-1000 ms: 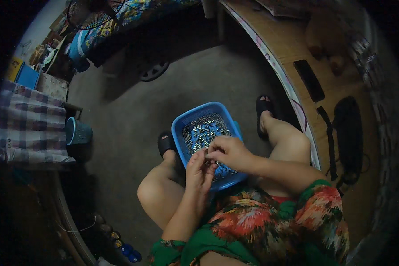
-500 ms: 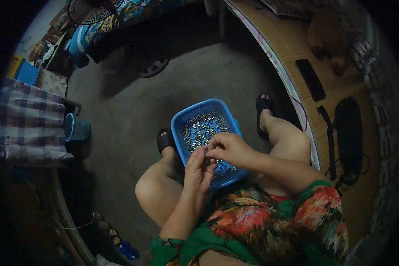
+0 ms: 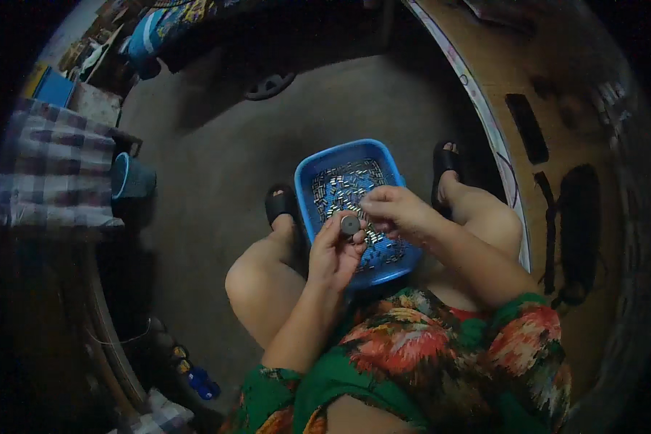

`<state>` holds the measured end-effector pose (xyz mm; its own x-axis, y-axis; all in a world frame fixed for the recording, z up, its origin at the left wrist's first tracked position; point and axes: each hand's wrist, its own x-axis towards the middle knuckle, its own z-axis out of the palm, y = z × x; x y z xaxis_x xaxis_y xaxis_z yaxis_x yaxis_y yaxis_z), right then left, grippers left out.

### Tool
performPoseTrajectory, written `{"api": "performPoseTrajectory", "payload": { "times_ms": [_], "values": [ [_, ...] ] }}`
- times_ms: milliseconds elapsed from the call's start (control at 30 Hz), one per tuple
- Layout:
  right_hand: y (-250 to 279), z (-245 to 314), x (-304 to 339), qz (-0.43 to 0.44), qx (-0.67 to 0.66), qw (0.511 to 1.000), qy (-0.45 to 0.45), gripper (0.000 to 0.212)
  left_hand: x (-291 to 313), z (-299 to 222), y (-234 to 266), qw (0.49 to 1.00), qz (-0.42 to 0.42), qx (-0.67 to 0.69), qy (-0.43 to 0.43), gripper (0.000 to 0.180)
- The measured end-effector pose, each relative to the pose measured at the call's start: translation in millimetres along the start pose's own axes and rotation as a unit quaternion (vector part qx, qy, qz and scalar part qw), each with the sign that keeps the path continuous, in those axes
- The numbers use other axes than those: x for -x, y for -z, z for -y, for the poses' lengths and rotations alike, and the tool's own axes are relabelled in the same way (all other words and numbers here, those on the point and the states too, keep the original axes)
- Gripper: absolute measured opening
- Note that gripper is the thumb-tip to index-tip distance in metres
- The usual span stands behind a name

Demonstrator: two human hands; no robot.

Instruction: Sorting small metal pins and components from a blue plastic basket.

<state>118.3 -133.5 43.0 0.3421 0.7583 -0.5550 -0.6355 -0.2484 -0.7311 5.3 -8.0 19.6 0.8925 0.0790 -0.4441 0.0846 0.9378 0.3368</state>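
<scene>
A blue plastic basket [image 3: 389, 274] sits between my legs, with many small shiny metal cylinders [image 3: 340, 189] spread over its bottom. Above its near left part, my left hand [image 3: 334, 249] is closed round a grey metal disc [image 3: 350, 225] that has a small mark at its centre. Just right of the disc and apart from it, my right hand [image 3: 398, 211] hovers over the basket with thumb and fingertips pressed together. Whatever those fingertips may pinch is hidden or too small to name.
At right, a wooden bed board [image 3: 517, 65] carries a dark flat object [image 3: 526, 128] and a black bag [image 3: 580, 217]. A small bluish bucket [image 3: 143, 182] stands left, near a checked cloth [image 3: 54, 166]. Black slippers [image 3: 280, 205] are on my feet.
My right hand has drawn away to the right from my left hand, so the disc's round face now shows. The whole view has shifted slightly, and the basket appears farther up and right.
</scene>
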Motion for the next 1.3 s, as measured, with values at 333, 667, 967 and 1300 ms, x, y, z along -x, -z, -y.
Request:
{"api": "performPoseTrajectory", "payload": {
  "times_ms": [333,667,967,1300],
  "values": [
    [-3.2,-4.7,-1.1,-0.027,-0.011,0.998,0.061,0.019,-1.7,1.2,8.7,0.999,-0.003,0.035,-0.003,0.022],
    [-12.6,1.2,1.7,-0.023,0.012,0.998,0.064,0.023,-2.1,2.5,12.3,0.999,-0.007,0.023,-0.044,0.021],
    [-13.0,4.6,2.3,-0.017,0.036,0.997,0.064,0.016,-2.4,2.9,14.4,0.999,-0.016,0.005,-0.044,0.020],
    [-8.5,-3.4,2.1,-0.070,-0.034,0.995,0.069,0.020,-2.3,7.3,7.1,0.999,-0.034,-0.012,-0.037,0.022]
  ]
}}
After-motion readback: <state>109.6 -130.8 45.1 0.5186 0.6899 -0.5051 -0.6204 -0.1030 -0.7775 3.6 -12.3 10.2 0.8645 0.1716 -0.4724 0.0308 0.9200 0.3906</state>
